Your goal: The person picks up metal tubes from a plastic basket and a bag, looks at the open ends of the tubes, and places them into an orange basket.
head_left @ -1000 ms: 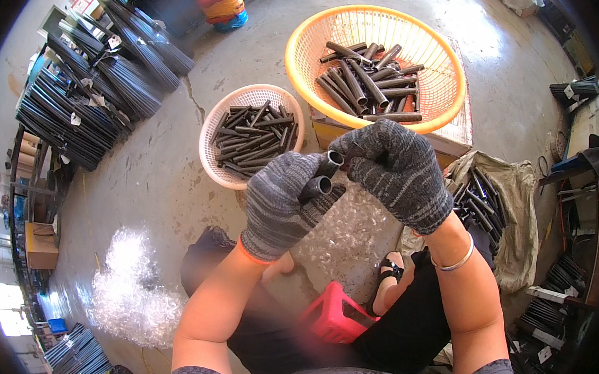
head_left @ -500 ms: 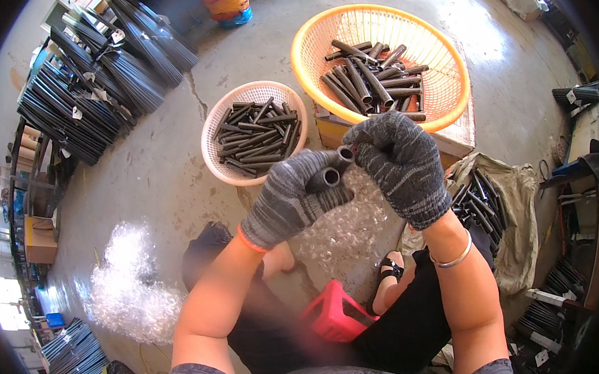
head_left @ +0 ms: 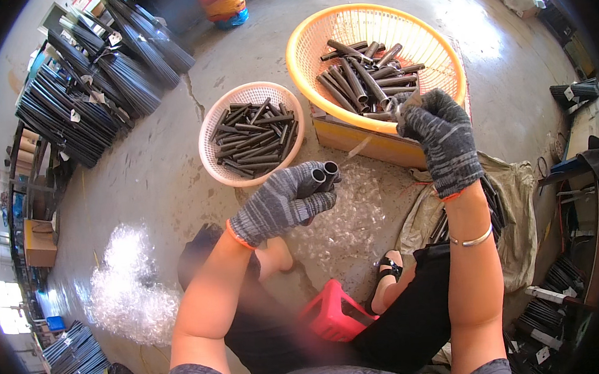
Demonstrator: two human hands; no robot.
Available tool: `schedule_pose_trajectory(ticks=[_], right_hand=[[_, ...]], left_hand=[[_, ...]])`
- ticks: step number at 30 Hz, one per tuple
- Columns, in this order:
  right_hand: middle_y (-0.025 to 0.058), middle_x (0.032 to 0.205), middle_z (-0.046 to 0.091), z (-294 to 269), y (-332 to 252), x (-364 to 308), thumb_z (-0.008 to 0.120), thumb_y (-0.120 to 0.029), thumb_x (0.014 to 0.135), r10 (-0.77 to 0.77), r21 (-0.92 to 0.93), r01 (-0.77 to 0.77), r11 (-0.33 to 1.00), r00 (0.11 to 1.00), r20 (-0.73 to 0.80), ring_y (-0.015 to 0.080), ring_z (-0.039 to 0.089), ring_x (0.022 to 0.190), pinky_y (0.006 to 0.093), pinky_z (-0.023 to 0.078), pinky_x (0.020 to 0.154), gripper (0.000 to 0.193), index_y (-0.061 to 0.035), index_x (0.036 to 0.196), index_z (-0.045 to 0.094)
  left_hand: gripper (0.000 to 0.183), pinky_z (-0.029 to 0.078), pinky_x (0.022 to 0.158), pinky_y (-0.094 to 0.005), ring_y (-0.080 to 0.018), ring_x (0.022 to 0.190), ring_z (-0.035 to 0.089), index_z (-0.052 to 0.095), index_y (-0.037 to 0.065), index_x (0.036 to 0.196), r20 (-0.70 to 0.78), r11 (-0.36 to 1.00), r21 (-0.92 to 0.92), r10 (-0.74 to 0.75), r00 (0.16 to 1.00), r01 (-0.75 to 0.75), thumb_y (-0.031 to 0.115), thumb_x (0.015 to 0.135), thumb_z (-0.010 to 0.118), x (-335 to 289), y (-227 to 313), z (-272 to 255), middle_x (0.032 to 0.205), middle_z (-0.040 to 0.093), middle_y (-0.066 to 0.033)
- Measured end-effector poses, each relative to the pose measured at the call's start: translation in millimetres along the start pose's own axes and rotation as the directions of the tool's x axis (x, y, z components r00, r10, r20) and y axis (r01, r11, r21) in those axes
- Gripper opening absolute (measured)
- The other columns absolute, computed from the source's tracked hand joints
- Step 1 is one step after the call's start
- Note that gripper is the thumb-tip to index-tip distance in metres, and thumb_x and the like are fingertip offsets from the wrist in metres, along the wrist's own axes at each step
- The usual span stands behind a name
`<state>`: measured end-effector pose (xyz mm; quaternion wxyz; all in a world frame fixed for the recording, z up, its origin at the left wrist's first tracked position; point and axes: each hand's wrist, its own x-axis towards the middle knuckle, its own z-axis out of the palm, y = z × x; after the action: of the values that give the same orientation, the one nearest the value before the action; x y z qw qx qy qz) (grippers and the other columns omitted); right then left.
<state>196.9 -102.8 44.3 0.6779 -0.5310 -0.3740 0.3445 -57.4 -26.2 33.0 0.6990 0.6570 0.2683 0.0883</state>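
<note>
Two short black tubes (head_left: 324,180) lie side by side in my left hand (head_left: 273,204), their open ends pointing up and away. Its gloved fingers are wrapped round them. Apart from it, my right hand (head_left: 441,132) is raised by the near right rim of the orange basket (head_left: 442,45), fingers curled in a pinch. A pale, see-through blur shows at its fingertips; I cannot make out what it is. Between the hands a thin clear strip (head_left: 358,148) hangs in the air. Both hands wear grey knitted gloves.
Black tubes fill the orange basket, on a box (head_left: 373,142), and a smaller pink basket (head_left: 208,148). Clear plastic scraps (head_left: 133,289) litter the floor. A red stool (head_left: 333,313) stands between my legs; a sack (head_left: 520,206) with tubes lies right. Bundled long rods (head_left: 72,112) stand far left.
My right hand has moved away from the tubes, to the right. My left hand still grips both tubes, slightly lower. A clear strip now shows in the air between them.
</note>
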Motion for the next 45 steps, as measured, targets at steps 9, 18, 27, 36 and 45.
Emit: schedule_pose_trajectory(ticks=[9,18,27,36,45], right_hand=[[0.0078,0.091,0.064,29.8,-4.1,-31.1,0.065,0.002,0.078,-0.175,-0.186,0.243,0.952,0.931,0.32,0.016,0.061,0.081,0.0292,0.05,0.076,0.014,-0.0016,0.091,0.062],[0.0125,0.081,0.062,55.5,-5.8,-40.2,0.065,0.004,0.072,-0.219,-0.233,0.333,0.914,0.886,0.409,0.023,0.061,0.074,0.0317,0.049,0.07,0.015,-0.0007,0.086,0.062],[0.0106,0.084,0.063,64.8,0.8,-41.1,0.062,0.009,0.071,-0.357,-0.284,0.468,0.837,0.86,0.365,0.021,0.062,0.077,0.0307,0.05,0.073,0.014,-0.0007,0.076,0.054],[0.0031,0.084,0.063,39.0,-7.3,-22.7,0.063,0.004,0.082,-0.143,-0.016,0.144,0.99,0.989,0.019,0.0097,0.058,0.077,0.0229,0.049,0.07,0.009,-0.0019,0.089,0.061],[0.0091,0.089,0.064,60.9,4.0,-41.0,0.063,0.008,0.074,-0.221,-0.185,0.293,0.938,0.917,0.332,0.0121,0.058,0.077,0.0274,0.049,0.071,0.012,0.0017,0.083,0.058]], left_hand=[[0.03,0.048,0.079,-0.0246,-0.006,0.089,0.053,0.053,0.001,0.111,-0.057,0.95,0.081,0.305,0.951,-0.3,0.003,0.084,0.066,6.6,-9.8,3.1,0.099,0.057,0.0008],[0.034,0.045,0.063,-0.0344,-0.0278,0.069,0.053,0.053,0.001,0.101,-0.194,0.66,0.637,0.638,0.745,-0.399,0.008,0.073,0.071,13.6,-11.7,10.8,0.083,0.052,-0.0132],[0.041,0.045,0.06,-0.0347,-0.0243,0.068,0.055,0.051,0.003,0.092,-0.313,0.642,0.703,0.664,0.679,-0.305,0.023,0.07,0.079,16.2,-2.0,17.1,0.076,0.054,-0.0093],[0.049,0.045,0.072,-0.0218,-0.0063,0.078,0.049,0.053,0.008,0.099,-0.425,0.905,-0.057,0.36,0.831,-0.421,0.003,0.062,0.085,6.9,-11.0,9.9,0.084,0.053,0.0046],[0.039,0.046,0.068,-0.0251,-0.0087,0.074,0.051,0.057,0.004,0.093,-0.352,0.896,0.241,0.439,0.826,-0.373,0.011,0.066,0.084,6.4,-1.7,13.6,0.079,0.055,0.0031]])
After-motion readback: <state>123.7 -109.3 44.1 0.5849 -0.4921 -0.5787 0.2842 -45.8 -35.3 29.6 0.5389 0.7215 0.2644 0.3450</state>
